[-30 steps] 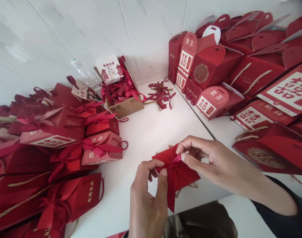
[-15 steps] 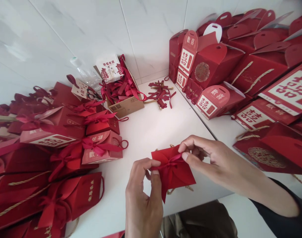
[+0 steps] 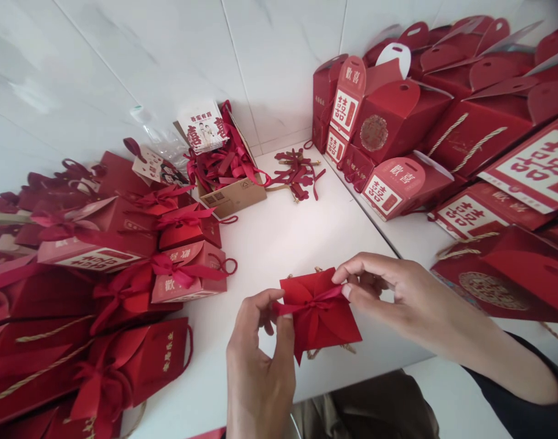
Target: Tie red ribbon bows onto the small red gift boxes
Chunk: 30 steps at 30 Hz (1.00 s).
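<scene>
A small red gift box with folded petal-like flaps sits on the white table in front of me, with gold cord showing at its edges. Across its top runs a crimson ribbon, tied in a bow at the middle. My left hand grips the bow's left side near the thumb and fingers; its index finger is raised off the box. On the other side, my right hand pinches the ribbon's right side between thumb and index finger. One ribbon tail hangs down over the box's left front corner.
Ribbon-tied red boxes are piled on the left. At the back stands a cardboard box of ribbons and cards, beside a heap of dark red ties. More red boxes are stacked at right, before a tiled wall.
My left hand has shifted slightly left and down, and my right hand slightly right. The ribbon's bow is drawn out wider and flatter; its knot shows more clearly.
</scene>
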### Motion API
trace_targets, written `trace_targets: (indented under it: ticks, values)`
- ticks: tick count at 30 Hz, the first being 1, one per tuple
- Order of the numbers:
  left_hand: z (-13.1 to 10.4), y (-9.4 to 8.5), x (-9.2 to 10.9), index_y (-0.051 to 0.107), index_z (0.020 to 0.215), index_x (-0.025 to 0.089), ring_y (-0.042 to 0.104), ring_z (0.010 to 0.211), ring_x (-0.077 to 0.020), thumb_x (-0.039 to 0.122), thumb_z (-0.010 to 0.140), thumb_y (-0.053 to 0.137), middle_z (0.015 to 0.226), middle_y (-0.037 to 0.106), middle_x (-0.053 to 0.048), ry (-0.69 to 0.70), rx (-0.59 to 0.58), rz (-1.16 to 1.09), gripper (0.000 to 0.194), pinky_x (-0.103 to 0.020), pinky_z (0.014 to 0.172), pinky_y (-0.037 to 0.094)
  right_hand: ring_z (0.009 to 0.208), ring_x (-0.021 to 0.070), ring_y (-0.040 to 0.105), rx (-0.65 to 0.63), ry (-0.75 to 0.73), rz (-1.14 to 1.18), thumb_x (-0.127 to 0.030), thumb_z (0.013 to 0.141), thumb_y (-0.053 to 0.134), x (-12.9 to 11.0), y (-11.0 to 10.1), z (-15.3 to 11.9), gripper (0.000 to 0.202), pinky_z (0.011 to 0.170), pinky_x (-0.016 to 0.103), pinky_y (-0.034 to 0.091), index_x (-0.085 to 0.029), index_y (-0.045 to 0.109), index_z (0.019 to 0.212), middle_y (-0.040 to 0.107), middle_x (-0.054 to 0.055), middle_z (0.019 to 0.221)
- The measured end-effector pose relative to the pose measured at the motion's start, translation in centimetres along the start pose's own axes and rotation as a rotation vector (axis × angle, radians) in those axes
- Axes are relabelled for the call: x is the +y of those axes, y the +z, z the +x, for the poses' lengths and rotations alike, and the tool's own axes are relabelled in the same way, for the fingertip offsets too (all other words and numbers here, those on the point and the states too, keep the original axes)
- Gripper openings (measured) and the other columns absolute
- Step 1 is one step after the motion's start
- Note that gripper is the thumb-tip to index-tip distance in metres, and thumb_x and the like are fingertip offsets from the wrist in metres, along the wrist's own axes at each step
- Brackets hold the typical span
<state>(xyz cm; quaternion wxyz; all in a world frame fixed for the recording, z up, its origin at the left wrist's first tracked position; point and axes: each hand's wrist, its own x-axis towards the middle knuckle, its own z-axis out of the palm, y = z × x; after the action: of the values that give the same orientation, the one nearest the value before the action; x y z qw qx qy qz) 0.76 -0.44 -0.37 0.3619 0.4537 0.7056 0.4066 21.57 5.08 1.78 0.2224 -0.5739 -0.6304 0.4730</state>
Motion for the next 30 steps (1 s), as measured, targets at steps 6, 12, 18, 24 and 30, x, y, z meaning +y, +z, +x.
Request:
trace_targets:
  ticks: [6, 12, 18, 24, 30]
  values:
    - [0.3, -0.7, 0.0, 0.068, 0.113, 0.023, 0.066, 0.079, -0.0162, 0.035, 0.097, 0.063, 0.098, 0.073, -0.005, -0.050, -0.175, -0.235, 0.021, -0.026, 0.072, 0.055, 0.054, 0.0112, 0.048, -0.046, -0.018, 0.023, -0.043, 0.100, 0.057, -0.2, 0.0, 0.0, 0.018, 0.047, 0.023, 0.039, -0.029, 0.067, 0.096, 0.062, -0.005, 0.074]
    - [0.0, 0.0, 1.5, 0.067, 0.102, 0.025, 0.040, 0.052, -0.0089, 0.032, 0.095, 0.061, 0.064, 0.050, 0.007, -0.148, -0.132, -0.297, 0.012, -0.020, 0.055, 0.044, 0.049, 0.0103, 0.040, -0.040, -0.012, -0.025, -0.048, 0.102, 0.055, 0.1, 0.2, -0.1, 0.023, 0.043, 0.025, 0.031, -0.028, 0.065, 0.097, 0.063, -0.006, 0.074]
    - [0.1, -0.1, 1.7, 0.065, 0.103, 0.025, 0.039, 0.050, -0.0088, 0.029, 0.092, 0.063, 0.061, 0.041, 0.009, -0.175, -0.133, -0.290, 0.012, -0.018, 0.049, 0.037, 0.056, 0.0128, 0.053, -0.029, 0.008, -0.058, -0.046, 0.100, 0.057, 0.2, 0.2, -0.1, 0.021, 0.049, 0.025, 0.039, -0.028, 0.068, 0.098, 0.064, -0.004, 0.073]
    - [0.5, -0.8, 0.8, 0.065, 0.110, 0.026, 0.049, 0.064, -0.0117, 0.031, 0.090, 0.068, 0.073, 0.052, 0.005, -0.127, -0.133, -0.234, 0.021, -0.020, 0.057, 0.047, 0.067, 0.0160, 0.064, 0.076, -0.106, -0.117, -0.038, 0.100, 0.058, 0.6, 0.5, -0.2, 0.013, 0.050, 0.026, 0.045, -0.029, 0.067, 0.102, 0.069, -0.001, 0.085]
    - [0.4, -0.4, 0.3, 0.065, 0.121, 0.027, 0.061, 0.077, -0.0157, 0.035, 0.095, 0.066, 0.104, 0.073, -0.005, 0.002, -0.249, -0.215, 0.027, -0.027, 0.067, 0.052, 0.118, 0.0253, 0.062, 0.193, -0.452, -0.293, -0.031, 0.099, 0.063, -0.3, 2.0, -1.2, 0.010, 0.100, 0.042, 0.053, -0.030, 0.064, 0.109, 0.061, 0.006, 0.120]
